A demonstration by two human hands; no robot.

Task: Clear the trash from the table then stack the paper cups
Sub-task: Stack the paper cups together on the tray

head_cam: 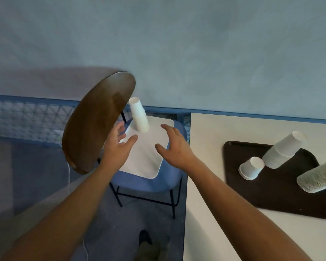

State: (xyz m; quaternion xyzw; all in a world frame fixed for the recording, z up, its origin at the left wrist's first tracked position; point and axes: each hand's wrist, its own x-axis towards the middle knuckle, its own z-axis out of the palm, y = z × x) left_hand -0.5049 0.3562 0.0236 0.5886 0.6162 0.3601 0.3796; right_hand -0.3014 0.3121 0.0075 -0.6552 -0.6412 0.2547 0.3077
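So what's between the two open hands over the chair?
Only bare white tray shows between the left hand and right hand, head view.

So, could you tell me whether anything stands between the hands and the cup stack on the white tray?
Nothing visible does. The left hand and right hand are open over the white tray, short of the cup stack.

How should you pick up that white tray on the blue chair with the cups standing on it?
Grip the white tray by its two opposite side edges, one hand per side, coming in level. The stack of paper cups stands tall near its far end, so it would probably topple if tilted. Left hand and right hand hover open there.
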